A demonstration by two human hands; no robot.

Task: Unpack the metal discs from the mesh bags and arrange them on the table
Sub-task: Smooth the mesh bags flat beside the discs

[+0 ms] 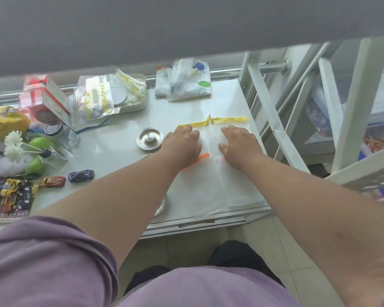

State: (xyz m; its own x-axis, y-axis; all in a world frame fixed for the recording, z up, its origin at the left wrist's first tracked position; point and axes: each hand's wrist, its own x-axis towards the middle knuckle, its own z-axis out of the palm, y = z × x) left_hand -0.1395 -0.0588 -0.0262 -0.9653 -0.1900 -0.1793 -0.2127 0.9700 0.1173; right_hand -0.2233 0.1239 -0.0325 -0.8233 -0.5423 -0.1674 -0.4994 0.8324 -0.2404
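Both hands, the left hand (pixel 182 144) and right hand (pixel 239 145), are lying flat with fingers spread, gripping nothing, pressing the white mesh bags (pixel 208 185) onto the counter (pixel 111 151), while a metal disc (pixel 150 138) is sitting just left of the left hand.

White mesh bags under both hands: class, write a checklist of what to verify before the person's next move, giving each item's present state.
1. Both hands flat on the white mesh bags: left hand, right hand - ok.
2. Bags emptied - cannot tell.
3. Round silver metal disc with raised centre lying clear on the white table - ok.
4. Second disc by the near edge fully visible - not ok, arm covers it.
5. Yellow ribbon untied - cannot tell.
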